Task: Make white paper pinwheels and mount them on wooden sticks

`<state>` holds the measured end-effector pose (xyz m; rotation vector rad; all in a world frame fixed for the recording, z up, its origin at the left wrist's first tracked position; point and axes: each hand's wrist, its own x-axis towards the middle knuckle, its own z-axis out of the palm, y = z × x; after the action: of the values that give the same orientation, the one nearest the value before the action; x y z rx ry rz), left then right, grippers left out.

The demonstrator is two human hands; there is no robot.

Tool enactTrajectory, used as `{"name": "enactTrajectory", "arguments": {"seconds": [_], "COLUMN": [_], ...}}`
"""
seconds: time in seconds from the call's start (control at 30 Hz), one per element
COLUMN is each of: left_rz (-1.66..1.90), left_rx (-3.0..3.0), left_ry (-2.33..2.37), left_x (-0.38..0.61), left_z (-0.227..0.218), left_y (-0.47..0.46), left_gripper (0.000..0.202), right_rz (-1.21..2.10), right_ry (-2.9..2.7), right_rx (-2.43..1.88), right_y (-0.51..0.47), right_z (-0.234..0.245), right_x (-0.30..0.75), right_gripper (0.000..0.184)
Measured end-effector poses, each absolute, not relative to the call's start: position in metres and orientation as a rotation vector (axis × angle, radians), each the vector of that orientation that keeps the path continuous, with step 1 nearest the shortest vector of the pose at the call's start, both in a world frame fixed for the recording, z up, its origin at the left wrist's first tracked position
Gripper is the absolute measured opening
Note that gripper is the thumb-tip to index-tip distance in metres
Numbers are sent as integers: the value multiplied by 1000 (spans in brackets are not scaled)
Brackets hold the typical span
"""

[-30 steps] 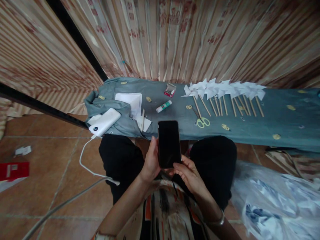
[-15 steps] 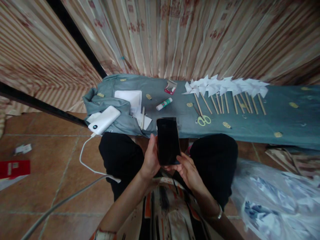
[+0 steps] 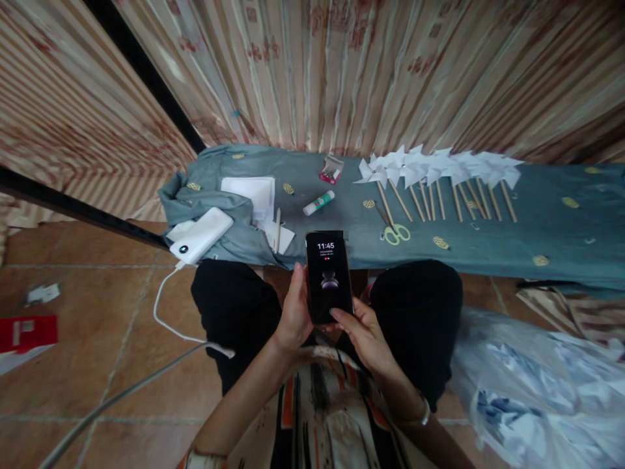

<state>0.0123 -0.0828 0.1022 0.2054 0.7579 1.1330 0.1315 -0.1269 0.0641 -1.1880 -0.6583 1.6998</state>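
Observation:
A black smartphone [image 3: 326,280] is held upright above my lap, its screen lit with the time 11:45. Along its left edge, my left hand [image 3: 295,311] is closed round it, thumb up the side. My right hand [image 3: 364,329] grips the lower right corner, and its thumb rests on the lower part of the screen. Beyond the phone, a glue stick [image 3: 319,203], a small red box of pins [image 3: 331,170] and green-handled scissors [image 3: 396,234] lie on the grey-green cloth [image 3: 312,244]. Paper pinwheels [image 3: 439,167] on wooden sticks lie in a row to the right.
A white power bank [image 3: 202,234] with a cable [image 3: 155,306] lies at the cloth's left end, near white paper sheets [image 3: 256,194] and a pale pen [image 3: 277,231]. A clear plastic bag [image 3: 532,391] of folded white paper stands on the floor at right. Striped curtains hang behind.
The phone's screen has gone from dark to lit. My right thumb has moved left from the phone's edge onto the lower screen.

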Motion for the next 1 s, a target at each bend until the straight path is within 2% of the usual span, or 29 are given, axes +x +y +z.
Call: {"name": "enactTrajectory", "arguments": {"seconds": [0.77, 1.0], "left_rz": [1152, 1171], "left_rx": [104, 147], "left_ry": [803, 869], "left_x": [20, 20], "left_z": [97, 98], "left_y": [-82, -83], "left_gripper": [48, 45], "right_rz": [1650, 1497], "right_ry": [-754, -768], "right_rx": [-1222, -1276], "right_y": [-129, -118], "right_z": [60, 62], "right_x": [139, 149], "right_gripper": [27, 22]}}
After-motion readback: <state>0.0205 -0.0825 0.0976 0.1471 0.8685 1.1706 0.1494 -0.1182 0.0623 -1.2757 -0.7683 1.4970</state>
